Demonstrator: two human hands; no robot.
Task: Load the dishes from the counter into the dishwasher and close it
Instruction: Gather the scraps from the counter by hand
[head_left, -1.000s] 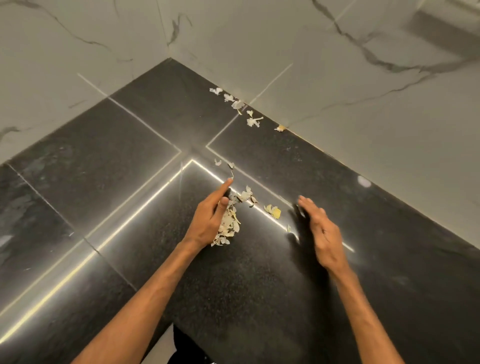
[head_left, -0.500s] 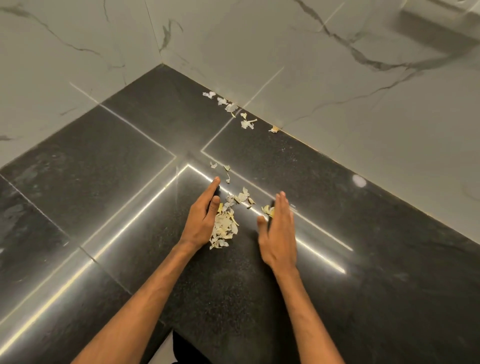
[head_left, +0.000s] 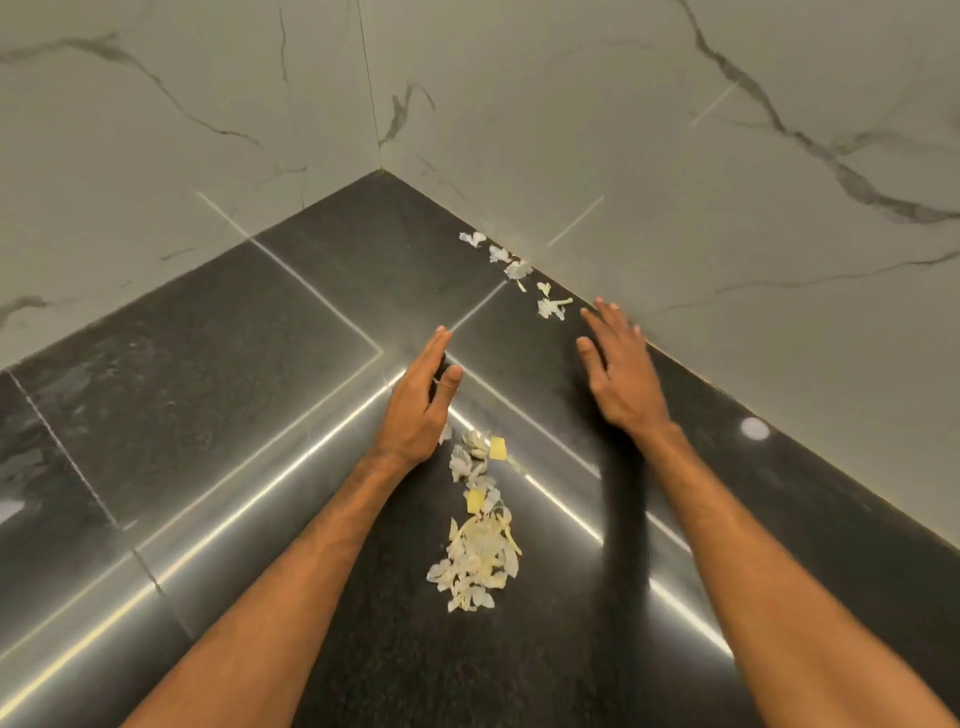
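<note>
No dishes or dishwasher are in view. A pile of pale peel scraps (head_left: 475, 553) with small yellow bits lies on the black stone counter (head_left: 218, 374), between my forearms. A second trail of scraps (head_left: 522, 273) lies along the back wall near the corner. My left hand (head_left: 418, 402) stands on its edge with straight fingers, just beyond the pile. With its fingers spread flat, my right hand (head_left: 618, 369) is close to the wall, its fingertips next to the far scraps. Neither hand holds anything.
White marble-look wall tiles (head_left: 675, 156) meet in a corner (head_left: 382, 169) at the back of the counter. Bright strip-light reflections (head_left: 249, 499) run across the glossy black surface. A round light spot (head_left: 754, 429) shows at the right.
Both hands have moved away from the near pile toward the back corner. The right hand has reached the far scraps by the wall, and the view has shifted forward.
</note>
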